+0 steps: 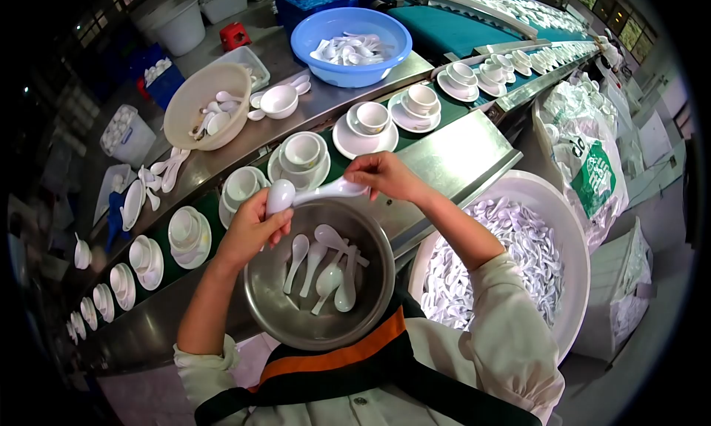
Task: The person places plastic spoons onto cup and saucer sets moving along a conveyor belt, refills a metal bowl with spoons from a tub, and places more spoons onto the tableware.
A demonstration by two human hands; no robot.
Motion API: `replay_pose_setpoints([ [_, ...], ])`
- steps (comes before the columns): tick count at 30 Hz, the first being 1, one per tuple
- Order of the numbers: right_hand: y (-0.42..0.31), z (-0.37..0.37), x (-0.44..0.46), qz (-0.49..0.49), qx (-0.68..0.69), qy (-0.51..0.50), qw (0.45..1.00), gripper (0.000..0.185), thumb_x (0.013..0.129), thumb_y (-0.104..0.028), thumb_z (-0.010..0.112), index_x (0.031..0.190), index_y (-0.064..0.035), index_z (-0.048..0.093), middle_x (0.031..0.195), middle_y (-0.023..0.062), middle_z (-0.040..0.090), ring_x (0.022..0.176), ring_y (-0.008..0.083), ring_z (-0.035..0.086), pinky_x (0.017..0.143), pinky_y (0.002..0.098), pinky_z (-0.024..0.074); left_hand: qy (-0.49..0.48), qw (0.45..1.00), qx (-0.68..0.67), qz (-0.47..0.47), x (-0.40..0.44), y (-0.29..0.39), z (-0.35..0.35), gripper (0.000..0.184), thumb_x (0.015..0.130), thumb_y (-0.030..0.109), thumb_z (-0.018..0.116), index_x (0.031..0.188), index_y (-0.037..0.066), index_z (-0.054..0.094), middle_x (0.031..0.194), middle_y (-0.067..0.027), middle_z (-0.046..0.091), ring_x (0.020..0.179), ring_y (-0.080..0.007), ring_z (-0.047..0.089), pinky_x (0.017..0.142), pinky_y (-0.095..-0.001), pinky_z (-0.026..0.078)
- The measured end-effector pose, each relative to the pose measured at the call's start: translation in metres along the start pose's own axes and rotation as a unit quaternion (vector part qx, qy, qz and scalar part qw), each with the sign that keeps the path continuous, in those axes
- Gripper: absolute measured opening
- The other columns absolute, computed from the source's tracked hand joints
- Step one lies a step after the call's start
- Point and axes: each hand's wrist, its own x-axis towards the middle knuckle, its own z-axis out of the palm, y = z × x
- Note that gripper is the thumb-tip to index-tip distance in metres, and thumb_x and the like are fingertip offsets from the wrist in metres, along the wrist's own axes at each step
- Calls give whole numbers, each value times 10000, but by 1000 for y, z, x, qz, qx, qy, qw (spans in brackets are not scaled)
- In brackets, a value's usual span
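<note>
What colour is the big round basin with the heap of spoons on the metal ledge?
The basin is light blue, clearest in the head view.

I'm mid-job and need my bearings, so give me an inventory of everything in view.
Round steel bowl: one, silver, lower centre
Small ceramic spoons: many, white, in the bowl, basins and tub
Held ceramic spoon: at least one, white, above the bowl
Stacked cups with saucers: many, white, rows along green conveyor
Round plastic basin: one, blue, top centre
Shallow plastic basin: one, beige, upper left
Large plastic tub: one, pale, lower right
Printed plastic bag: at least one, white and green, right
Plastic stool: one, red, top left
Background bins: several, blue and white, too dim to count
Left hand: one, bare, centre
Right hand: one, bare, centre
</note>
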Motion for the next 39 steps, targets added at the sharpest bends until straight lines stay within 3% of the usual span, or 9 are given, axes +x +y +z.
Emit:
replay_pose_setpoints([
  [6,78,-39,47,105,-206,191,954,232,825,-166,569,834,58,625,630,133,624,489,182,620,482,282,501,63,993,94,27,2,-5,-1,176,794,155,643,902,22,601,678,27,541,613,-48,479,549,-208,392],
  [10,72,-23,59,96,-190,169,962,270,841,-234,587,861,31,636,604,117,621,517,197,628,533,291,512,-3,978,176,115,12,-13,9,281,715,82,664,977,-3,609,801,-71,585,727,-141,560,676,-272,438],
  [14,26,-6,39,1,-264,150,953,258,850,-246,579,908,-3,644,693,92,645,626,162,638,610,279,509,-1,955,264,136,21,3,17,205,718,92,652,886,-21,615,739,-94,574,645,-157,543,599,-287,424],
  [16,-17,10,13,-63,58,-38,996,202,841,-193,597,949,-30,647,806,56,652,731,109,606,661,254,487,-5,964,236,121,31,1,23,182,732,109,668,832,-31,610,695,-51,554,614,-105,492,571,-258,391],
  [20,-4,3,9,-147,-78,0,986,162,800,-74,633,957,-40,650,851,25,645,733,74,560,642,228,464,74,962,194,176,50,-15,25,186,717,119,684,820,-22,620,684,-63,561,635,-148,551,579,-284,425],
  [23,38,-21,20,-132,-292,203,925,143,795,-149,616,918,-88,658,721,120,641,643,257,627,609,333,486,349,772,365,386,41,-17,19,248,720,218,681,756,-20,624,671,-128,568,615,-268,579,607,-359,462],
  [25,71,-31,26,-112,-467,228,847,162,826,-209,540,900,-123,656,734,143,629,669,317,608,605,401,477,151,878,442,107,11,-22,13,279,732,275,665,723,-1,625,688,-124,571,648,-309,581,632,-392,474],
  [29,96,-23,39,-97,-545,187,812,173,840,-213,517,945,-132,628,765,127,628,702,288,612,621,391,478,-62,809,581,-69,-10,-42,29,361,710,345,677,747,-9,614,772,-150,611,746,-313,614,652,-390,485],
  [39,-28,37,2,-345,-320,2,882,331,779,-194,629,1079,-67,571,942,131,619,836,308,592,730,372,477,-28,923,381,41,-7,-56,17,326,672,138,617,967,19,545,862,-172,609,816,-348,590,696,-414,457],
])
